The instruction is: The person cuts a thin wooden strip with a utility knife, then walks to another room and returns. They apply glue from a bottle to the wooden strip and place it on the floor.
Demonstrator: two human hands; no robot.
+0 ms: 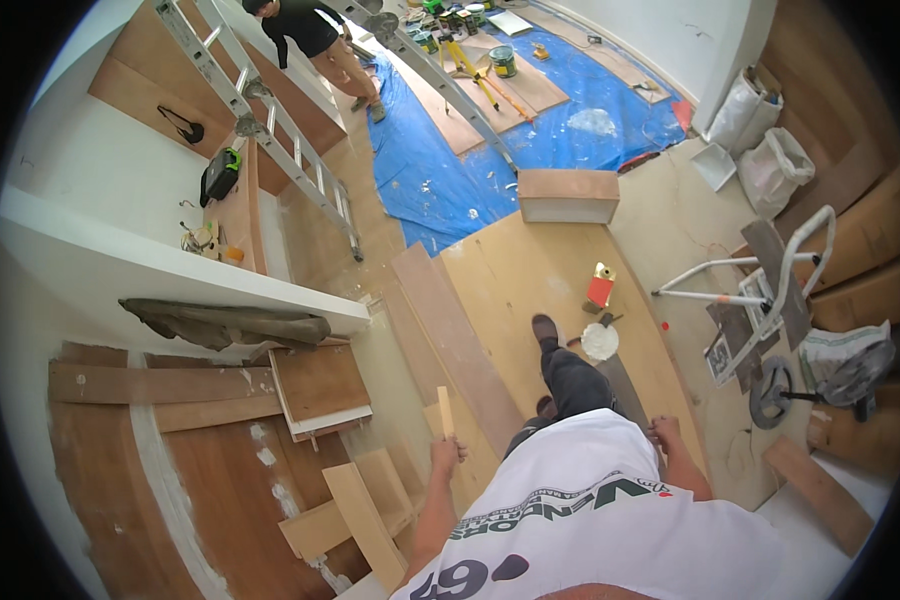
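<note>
My left hand [449, 455] is closed around a short, narrow strip of pale wood [444, 410], which points up and away from me. My right hand [662, 430] hangs beside my right hip with its fingers curled; what they hold, if anything, is too small to make out. On the plywood sheet [490, 270] ahead of my feet sits a round container [600, 341] with a white top, a dark tool lying by its edge. A red and cream can [600, 288] stands just beyond it.
An aluminium ladder [288, 150] stands ahead left, with a person [315, 45] behind it. Blue sheeting [410, 190] carries tools and tins. A wooden box [568, 195] lies ahead; a folded white step stool [740, 297] is at right. Loose boards [360, 515] lie left.
</note>
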